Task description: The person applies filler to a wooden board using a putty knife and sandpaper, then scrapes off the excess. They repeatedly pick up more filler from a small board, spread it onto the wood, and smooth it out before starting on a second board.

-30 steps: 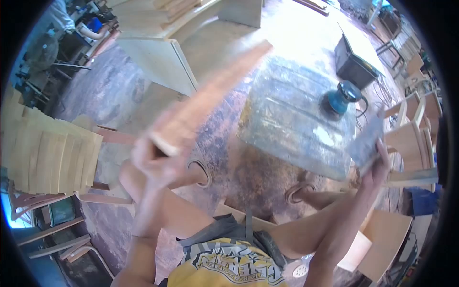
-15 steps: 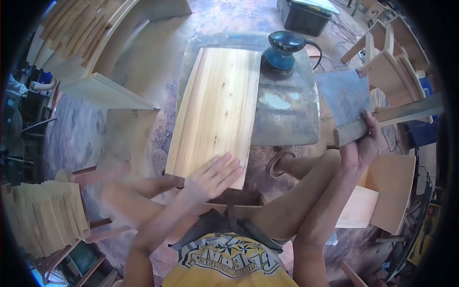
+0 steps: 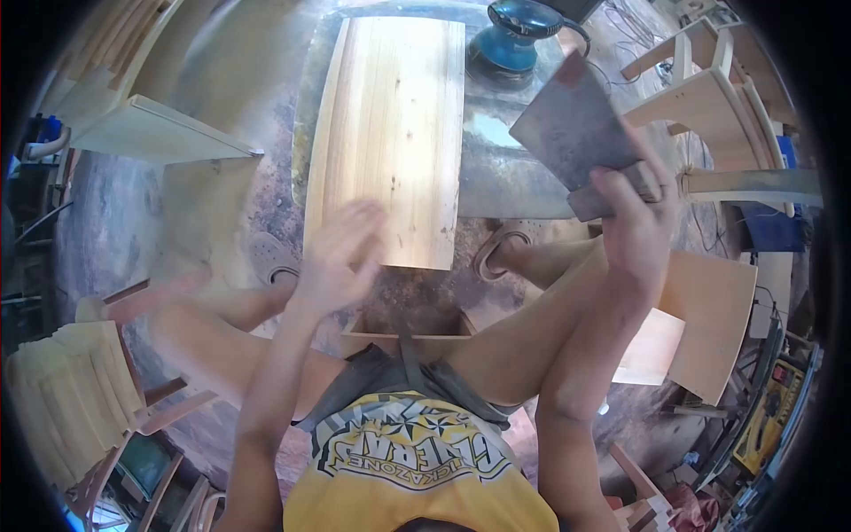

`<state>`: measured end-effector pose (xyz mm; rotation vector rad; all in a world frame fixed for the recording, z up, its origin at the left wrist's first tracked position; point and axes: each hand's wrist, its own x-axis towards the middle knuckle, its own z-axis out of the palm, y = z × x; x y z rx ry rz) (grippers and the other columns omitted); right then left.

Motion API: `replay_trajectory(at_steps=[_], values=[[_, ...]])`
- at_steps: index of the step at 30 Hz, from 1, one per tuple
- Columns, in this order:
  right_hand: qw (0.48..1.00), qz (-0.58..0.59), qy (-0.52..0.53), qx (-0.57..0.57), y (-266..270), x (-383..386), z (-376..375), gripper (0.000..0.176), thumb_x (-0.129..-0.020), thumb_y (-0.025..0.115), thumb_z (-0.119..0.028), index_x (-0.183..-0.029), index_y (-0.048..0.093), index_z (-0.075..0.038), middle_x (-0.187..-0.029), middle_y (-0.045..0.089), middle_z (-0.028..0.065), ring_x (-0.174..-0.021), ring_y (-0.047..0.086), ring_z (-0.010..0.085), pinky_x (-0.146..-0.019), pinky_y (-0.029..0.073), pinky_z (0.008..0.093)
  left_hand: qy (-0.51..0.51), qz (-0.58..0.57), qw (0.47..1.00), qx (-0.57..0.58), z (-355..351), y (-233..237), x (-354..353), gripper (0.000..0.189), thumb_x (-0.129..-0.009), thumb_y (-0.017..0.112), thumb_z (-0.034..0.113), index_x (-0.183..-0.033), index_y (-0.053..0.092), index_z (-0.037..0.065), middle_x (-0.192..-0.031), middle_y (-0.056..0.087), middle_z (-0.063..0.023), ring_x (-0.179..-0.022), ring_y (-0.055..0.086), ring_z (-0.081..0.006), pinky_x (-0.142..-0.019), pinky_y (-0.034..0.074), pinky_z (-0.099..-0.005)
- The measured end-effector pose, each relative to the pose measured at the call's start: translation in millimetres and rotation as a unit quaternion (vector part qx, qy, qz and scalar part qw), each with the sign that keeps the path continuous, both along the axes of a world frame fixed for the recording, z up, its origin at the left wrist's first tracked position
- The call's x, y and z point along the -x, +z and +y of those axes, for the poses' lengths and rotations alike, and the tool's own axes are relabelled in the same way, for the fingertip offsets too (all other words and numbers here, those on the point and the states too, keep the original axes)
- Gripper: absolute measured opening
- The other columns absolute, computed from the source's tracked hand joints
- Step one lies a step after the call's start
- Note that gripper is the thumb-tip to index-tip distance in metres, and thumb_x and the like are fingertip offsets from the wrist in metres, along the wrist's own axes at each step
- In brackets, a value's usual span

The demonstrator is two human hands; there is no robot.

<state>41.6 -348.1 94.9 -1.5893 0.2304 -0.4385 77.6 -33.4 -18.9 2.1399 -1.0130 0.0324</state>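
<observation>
ok so the left hand [image 3: 341, 262] was out in front at the end of a bent arm, over the near left corner of the board [image 3: 394, 133], blurry, with the fingers roughly together and the thumb off to the side. couldn't tell if it was touching the wood. the right hand [image 3: 638, 217] was raised on its own bent arm, pinching a small block [image 3: 612, 195] between thumb and fingers, and a dark flat sheet [image 3: 572, 124] stuck out past the block, tilted up and toward the left.

count-wise: two hands, one board, one block, one sheet, one blue sander [image 3: 514, 44], and two clogs, the left clog [image 3: 270, 257] and the right clog [image 3: 498, 255].

the board lay flat, partly right under the left hand and mostly stretching away beyond its fingers, pale with a few little dark knots. from the right hand it was over to the left, with a gap between. it was on a low worktop [image 3: 523, 191] that ran on toward the right hand, and the sander sat up there too, past the right hand and a bit left of it. further out, curved wood pieces [image 3: 75, 395] were stacked well left of the left hand, and a wooden chair frame [image 3: 709, 111] was beyond the right hand, off to its right.
</observation>
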Motion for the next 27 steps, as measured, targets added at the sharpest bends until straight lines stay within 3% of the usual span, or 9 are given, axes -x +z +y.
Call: replay_trajectory(at_steps=[3,7,9,11,13,14,16,19,27], values=[[0.963,0.010,0.130,0.238,-1,0,12,0.049,-0.077,0.051,0.008,-0.124,0.060,0.000,-0.077,0.060,-0.0001,-0.062,0.050,0.0047,-0.055,0.042,0.0216,0.145,-0.031,0.987,0.056,20,-21,11,0.014,-0.082,0.063,0.007,-0.090,0.065,-0.005,-0.109,0.066,-0.0193,-0.109,0.061,-0.0328,-0.095,0.046,-0.0400],[0.909,-0.024,0.203,0.362,-13,-4,31,0.055,-0.068,0.048,0.009,-0.121,0.060,0.000,-0.084,0.068,0.0149,-0.060,0.058,0.0270,-0.062,0.048,0.0322,0.345,0.066,0.918,0.183,30,-46,75,0.015,-0.088,0.058,0.007,-0.077,0.060,-0.002,-0.105,0.065,-0.0171,-0.101,0.062,-0.0296,-0.086,0.049,-0.0356],[0.880,0.147,0.254,0.374,10,-9,43,0.055,-0.068,0.047,0.008,-0.121,0.060,0.001,-0.092,0.067,0.0218,-0.069,0.059,0.0386,-0.069,0.049,0.0374,0.385,0.128,0.888,0.219,22,-62,110,0.016,-0.090,0.058,0.009,-0.078,0.059,-0.001,-0.103,0.064,-0.0163,-0.100,0.062,-0.0285,-0.084,0.049,-0.0348],[0.843,0.177,0.300,0.410,14,-27,46,0.055,-0.068,0.046,0.008,-0.121,0.060,0.000,-0.088,0.068,0.0214,-0.070,0.063,0.0328,-0.068,0.048,0.0375,0.376,0.310,0.797,0.356,3,-71,125,0.015,-0.092,0.058,0.013,-0.094,0.061,-0.002,-0.105,0.063,-0.0156,-0.104,0.060,-0.0280,-0.087,0.049,-0.0375],[0.860,0.139,0.300,0.389,0,-50,40,0.055,-0.068,0.045,0.008,-0.121,0.061,0.000,-0.082,0.067,0.0197,-0.067,0.061,0.0286,-0.066,0.047,0.0369,0.289,0.545,0.604,0.506,-21,-51,113,0.024,-0.093,0.059,0.016,-0.110,0.058,-0.001,-0.107,0.063,-0.0150,-0.106,0.060,-0.0276,-0.091,0.051,-0.0421],[0.878,0.095,0.304,0.358,-8,-64,36,0.056,-0.069,0.044,0.008,-0.121,0.061,0.000,-0.077,0.067,0.0180,-0.065,0.060,0.0244,-0.063,0.046,0.0363,0.284,0.548,0.597,0.513,-26,-56,103,0.024,-0.093,0.059,0.016,-0.110,0.058,-0.001,-0.107,0.063,-0.0150,-0.106,0.060,-0.0276,-0.091,0.051,-0.0421],[0.863,0.136,0.316,0.371,-17,-97,28,0.056,-0.069,0.044,0.008,-0.121,0.061,0.000,-0.075,0.065,0.0160,-0.065,0.059,0.0213,-0.062,0.046,0.0349,0.108,0.666,0.428,0.601,-38,-67,78,0.039,-0.093,0.056,0.018,-0.127,0.048,0.000,-0.117,0.061,-0.0164,-0.109,0.060,-0.0331,-0.094,0.050,-0.0513],[0.829,0.177,0.321,0.421,-16,-124,24,0.055,-0.069,0.043,0.007,-0.121,0.061,0.000,-0.073,0.064,0.0138,-0.065,0.058,0.0180,-0.062,0.046,0.0325,0.087,0.638,0.510,0.570,-41,-72,63,0.041,-0.092,0.058,0.017,-0.128,0.048,0.000,-0.122,0.060,-0.0170,-0.111,0.060,-0.0336,-0.097,0.048,-0.0533],[0.789,0.206,0.325,0.479,-22,-162,31,0.053,-0.069,0.044,0.005,-0.118,0.063,0.002,-0.081,0.067,0.0179,-0.074,0.062,0.0230,-0.069,0.048,0.0334,0.146,0.618,0.514,0.577,-15,-62,87,0.042,-0.090,0.059,0.014,-0.128,0.048,0.000,-0.121,0.061,-0.0164,-0.110,0.062,-0.0319,-0.096,0.049,-0.0537]])
